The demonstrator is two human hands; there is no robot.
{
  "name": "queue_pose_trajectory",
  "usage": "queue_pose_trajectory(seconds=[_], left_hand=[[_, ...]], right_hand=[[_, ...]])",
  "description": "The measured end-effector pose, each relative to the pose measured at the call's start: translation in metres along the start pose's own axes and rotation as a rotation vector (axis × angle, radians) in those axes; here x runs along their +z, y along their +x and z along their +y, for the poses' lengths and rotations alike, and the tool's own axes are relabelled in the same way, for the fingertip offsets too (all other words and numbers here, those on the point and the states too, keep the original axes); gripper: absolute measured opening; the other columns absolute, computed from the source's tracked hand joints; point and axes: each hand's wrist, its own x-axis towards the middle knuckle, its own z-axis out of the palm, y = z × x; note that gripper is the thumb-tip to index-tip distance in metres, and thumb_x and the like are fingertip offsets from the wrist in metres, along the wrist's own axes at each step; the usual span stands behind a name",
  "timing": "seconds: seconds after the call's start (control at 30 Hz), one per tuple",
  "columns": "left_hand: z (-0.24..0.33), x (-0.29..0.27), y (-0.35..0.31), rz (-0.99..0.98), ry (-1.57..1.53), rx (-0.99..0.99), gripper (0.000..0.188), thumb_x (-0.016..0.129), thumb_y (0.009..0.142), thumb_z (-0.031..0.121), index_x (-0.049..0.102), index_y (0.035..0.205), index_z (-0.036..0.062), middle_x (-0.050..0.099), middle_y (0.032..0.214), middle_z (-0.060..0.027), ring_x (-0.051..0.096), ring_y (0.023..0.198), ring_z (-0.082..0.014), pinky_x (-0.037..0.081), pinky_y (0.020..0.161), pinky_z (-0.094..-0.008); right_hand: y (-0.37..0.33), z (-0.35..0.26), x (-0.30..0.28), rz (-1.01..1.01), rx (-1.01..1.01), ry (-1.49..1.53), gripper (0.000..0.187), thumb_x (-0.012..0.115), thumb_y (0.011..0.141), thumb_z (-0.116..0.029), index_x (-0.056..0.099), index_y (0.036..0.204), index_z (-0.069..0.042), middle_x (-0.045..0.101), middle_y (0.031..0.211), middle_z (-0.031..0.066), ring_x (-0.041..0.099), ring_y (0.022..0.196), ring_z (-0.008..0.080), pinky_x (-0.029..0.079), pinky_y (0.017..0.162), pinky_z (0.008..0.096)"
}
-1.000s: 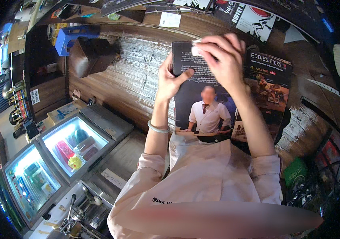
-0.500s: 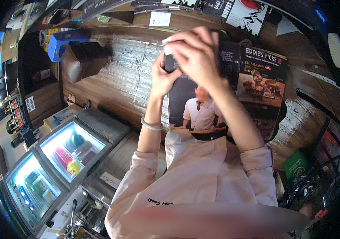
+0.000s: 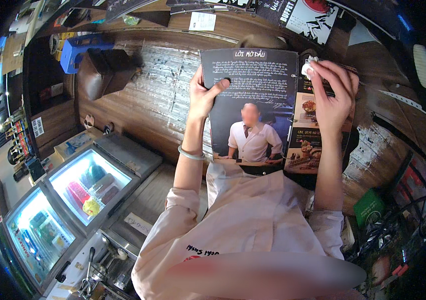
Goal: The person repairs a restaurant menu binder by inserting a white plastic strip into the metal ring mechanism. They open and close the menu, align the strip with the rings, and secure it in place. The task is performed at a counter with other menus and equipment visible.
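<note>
An open menu (image 3: pixel 250 97) with dark pages lies spread in front of me, bound by rings down its middle. On its left page is a picture of a person in a white jacket; food pictures fill the right page. My left hand (image 3: pixel 204 97) grips the left edge, thumb on top of the page and fingers behind it. Over the upper part of the right page, my right hand (image 3: pixel 335 102) pinches a crumpled white tissue or cloth (image 3: pixel 309 68) between its fingertips. Whether the wad touches the page I cannot tell.
Lower left stands a freezer with lit glass lids (image 3: pixel 90 185). A brown padded seat (image 3: pixel 100 75) and a blue plastic stool (image 3: pixel 75 54) are at the upper left. Tangled black cables (image 3: pixel 393 235) and a green box (image 3: pixel 370 207) lie at the lower right.
My right hand has moved from the menu's upper left corner to the right page, carrying the white wad. My left hand still holds the left edge; the left page is now uncovered.
</note>
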Motion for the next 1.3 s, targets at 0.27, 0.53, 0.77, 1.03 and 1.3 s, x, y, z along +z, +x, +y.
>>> queue_pose_trajectory(seconds=[0.27,0.53,0.77,1.03,1.3], left_hand=[[-0.005,0.006,0.001,0.115,-0.058,0.026,0.037,0.059,0.103,0.022,0.058,0.131,-0.0010,0.065,0.121,-0.0071,0.056,0.111,-0.0112,0.042,0.099,-0.0272],[0.006,0.019,0.004,0.078,-0.245,-0.112,0.067,0.034,0.107,0.053,0.043,0.149,0.0012,0.055,0.141,-0.0130,0.054,0.125,-0.0184,0.042,0.107,-0.0327],[0.003,0.009,-0.002,0.141,-0.194,-0.252,0.065,0.040,0.106,0.052,0.045,0.147,0.0020,0.059,0.135,-0.0119,0.058,0.118,-0.0177,0.044,0.104,-0.0321],[-0.024,0.000,0.012,0.208,-0.015,-0.251,0.065,0.043,0.105,0.053,0.053,0.139,-0.0017,0.060,0.131,-0.0104,0.057,0.116,-0.0153,0.041,0.102,-0.0281],[-0.024,0.014,0.008,0.183,-0.177,-0.331,0.060,0.048,0.103,0.054,0.058,0.133,0.0035,0.066,0.121,-0.0099,0.064,0.104,-0.0177,0.051,0.091,-0.0317]], right_hand=[[-0.048,-0.045,0.041,-0.099,-0.007,0.114,0.023,0.082,0.072,-0.014,0.076,0.092,-0.024,0.069,0.098,-0.0095,0.056,0.095,0.0211,0.039,0.082,0.0381],[-0.067,-0.075,0.056,-0.282,-0.095,0.120,0.024,0.078,0.074,-0.016,0.078,0.096,-0.025,0.062,0.086,-0.0082,0.053,0.087,0.0175,0.037,0.082,0.0426],[-0.048,-0.037,0.036,-0.222,-0.151,0.029,0.022,0.079,0.073,-0.020,0.077,0.094,-0.027,0.063,0.085,-0.0089,0.052,0.086,0.0180,0.034,0.076,0.0391],[-0.113,-0.040,0.016,-0.381,-0.057,0.061,0.021,0.079,0.072,-0.014,0.078,0.091,-0.022,0.057,0.081,-0.0049,0.052,0.091,0.0216,0.036,0.083,0.0425],[-0.012,0.012,0.068,-0.092,-0.064,-0.138,0.010,0.075,0.082,-0.023,0.077,0.092,-0.023,0.063,0.082,-0.0060,0.053,0.088,0.0206,0.035,0.078,0.0392]])
